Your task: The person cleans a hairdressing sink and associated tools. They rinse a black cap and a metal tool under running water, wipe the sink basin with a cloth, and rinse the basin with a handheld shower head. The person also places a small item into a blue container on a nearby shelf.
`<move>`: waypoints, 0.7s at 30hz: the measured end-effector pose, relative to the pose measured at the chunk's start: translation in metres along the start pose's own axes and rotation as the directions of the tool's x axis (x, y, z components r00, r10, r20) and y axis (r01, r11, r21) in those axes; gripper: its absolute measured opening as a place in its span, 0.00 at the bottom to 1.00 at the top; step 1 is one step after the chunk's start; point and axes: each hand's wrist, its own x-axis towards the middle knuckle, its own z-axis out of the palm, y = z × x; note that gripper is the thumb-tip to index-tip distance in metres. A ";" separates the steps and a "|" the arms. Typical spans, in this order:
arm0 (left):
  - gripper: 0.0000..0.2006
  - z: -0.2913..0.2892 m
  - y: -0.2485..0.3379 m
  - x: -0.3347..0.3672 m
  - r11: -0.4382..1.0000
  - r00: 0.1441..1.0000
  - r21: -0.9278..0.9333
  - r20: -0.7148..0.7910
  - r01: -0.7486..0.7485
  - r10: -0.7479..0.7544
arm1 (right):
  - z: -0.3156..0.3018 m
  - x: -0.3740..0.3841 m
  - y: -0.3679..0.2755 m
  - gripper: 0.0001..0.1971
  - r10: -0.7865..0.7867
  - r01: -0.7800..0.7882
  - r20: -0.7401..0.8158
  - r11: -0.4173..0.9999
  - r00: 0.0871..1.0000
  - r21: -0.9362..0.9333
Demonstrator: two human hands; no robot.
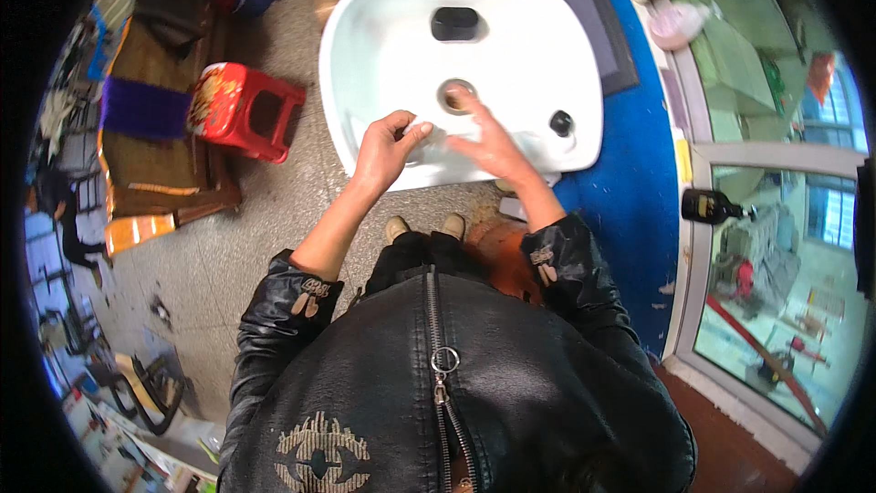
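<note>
A white shampoo basin [365, 55] with a notched far rim stands in front of me. My left hand [385, 153] is over its near left side, fingers curled toward the thumb. Something small and pale shows at the fingertips, too unclear to name. Over the near middle, my right hand [493, 141] has its fingers spread, their tips by the round drain [455, 97]. They overlap part of the drain, and I cannot tell whether they touch it. A black oval pad [454, 24] lies beyond the drain. At the near right is a black knob [560, 123].
A red plastic stool [233, 114] stands left of the basin, beside a wooden bench [151, 162] with a purple cloth [146, 110]. Right of the basin are a blue wall [611, 237] and a glazed frame, with a dark bottle [710, 206]. Another person [62, 210] is far left.
</note>
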 end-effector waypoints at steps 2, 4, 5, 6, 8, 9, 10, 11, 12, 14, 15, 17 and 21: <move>0.11 0.022 0.014 0.000 0.975 0.987 0.150 0.014 -0.162 0.162 | -0.008 -0.009 -0.016 0.23 0.023 -0.046 0.186 0.992 0.982 0.117; 0.10 0.047 0.021 0.008 0.965 0.979 0.167 0.051 -0.202 0.196 | -0.023 -0.021 -0.002 0.14 0.055 -0.122 0.203 0.936 0.978 0.330; 0.11 0.057 0.025 0.011 0.964 0.981 0.186 0.063 -0.191 0.182 | -0.033 -0.028 0.004 0.12 0.102 -0.145 0.160 0.948 0.982 0.283; 0.11 0.068 0.029 0.014 0.962 0.983 0.206 0.071 -0.179 0.168 | -0.048 -0.036 0.009 0.10 0.145 -0.170 0.118 0.957 0.982 0.237; 0.14 0.089 0.035 0.017 0.957 0.980 0.213 0.086 -0.196 0.181 | -0.075 -0.052 0.018 0.07 0.260 -0.253 0.023 0.913 0.965 0.320; 0.17 0.095 0.036 0.019 0.973 0.976 0.125 0.124 -0.195 0.179 | -0.089 -0.055 0.016 0.07 0.311 -0.278 -0.046 0.897 0.949 0.343; 0.18 0.100 0.035 0.021 0.978 0.976 0.067 0.113 -0.197 0.189 | -0.107 -0.057 0.012 0.06 0.338 -0.293 -0.149 0.920 0.929 0.260; 0.19 0.107 0.033 0.023 0.979 0.974 0.006 0.101 -0.206 0.204 | -0.131 -0.060 0.033 0.07 0.312 -0.263 -0.204 0.936 0.928 0.236; 0.20 0.110 0.026 0.024 0.979 0.973 0.016 0.114 -0.202 0.199 | -0.147 -0.059 0.041 0.05 0.317 -0.192 -0.273 0.895 0.908 0.402; 0.19 0.111 0.004 0.024 0.978 0.978 0.042 0.048 -0.206 0.204 | -0.181 -0.053 0.060 0.05 0.384 -0.197 -0.399 0.879 0.833 0.435; 0.18 0.112 0.013 0.018 0.985 0.992 0.125 0.004 -0.122 0.122 | -0.202 -0.051 0.097 0.07 0.373 -0.213 -0.472 0.909 0.798 0.358; 0.10 0.101 -0.013 0.017 0.899 0.908 0.277 -0.156 -0.338 0.389 | -0.220 -0.044 0.125 0.15 0.233 -0.442 -0.382 0.589 0.895 -0.676; 0.17 0.036 -0.017 -0.024 0.993 0.968 0.116 -0.245 -0.027 0.054 | -0.212 -0.022 0.111 0.24 0.061 -0.172 -0.168 0.564 0.984 -0.808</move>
